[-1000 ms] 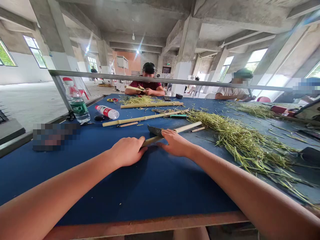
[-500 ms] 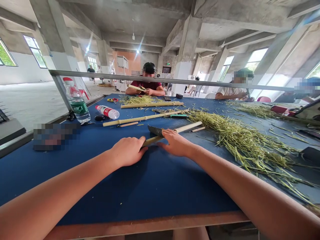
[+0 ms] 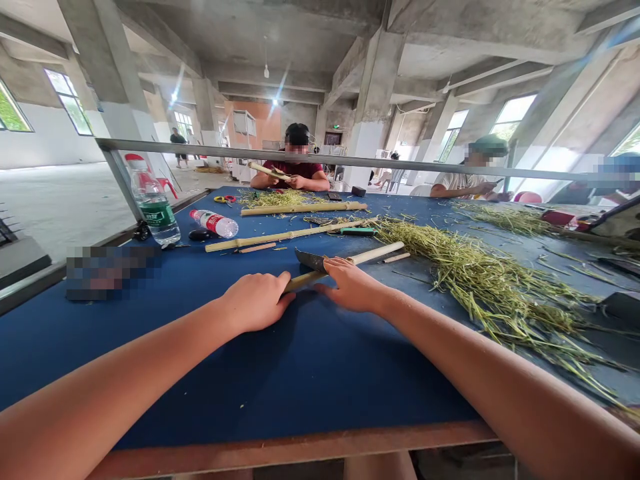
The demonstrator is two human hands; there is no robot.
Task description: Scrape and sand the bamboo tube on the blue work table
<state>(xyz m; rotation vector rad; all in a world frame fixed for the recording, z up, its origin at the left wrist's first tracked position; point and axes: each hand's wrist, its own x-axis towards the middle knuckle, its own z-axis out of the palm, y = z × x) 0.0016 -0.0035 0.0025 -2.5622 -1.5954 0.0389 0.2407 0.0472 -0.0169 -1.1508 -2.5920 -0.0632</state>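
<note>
My left hand (image 3: pixel 259 301) is closed around the near end of a bamboo pole (image 3: pixel 303 281), which slants away to the right over the blue table. My right hand (image 3: pixel 353 287) is closed over the dark blade of a knife (image 3: pixel 311 261), further along the same pole. The blade lies across the bamboo, its tip jutting out to the left of my fingers. Beyond my right hand the pole's far end shows pale. My right fingers hide the knife's handle and the middle of the pole.
Green bamboo shavings (image 3: pixel 465 280) are heaped on the right. Ahead lie more bamboo poles (image 3: pixel 290 235), a green-handled tool (image 3: pixel 357 231) and scissors (image 3: pixel 225 199). Two water bottles (image 3: pixel 156 210) are at the left. A metal rail (image 3: pixel 350 161) crosses above the table; co-workers (image 3: pixel 295 175) sit beyond.
My hands, the knife and the pole hold almost the same place. Across the table, one co-worker's bamboo piece has tilted up; the hands of the co-worker at the right have shifted.
</note>
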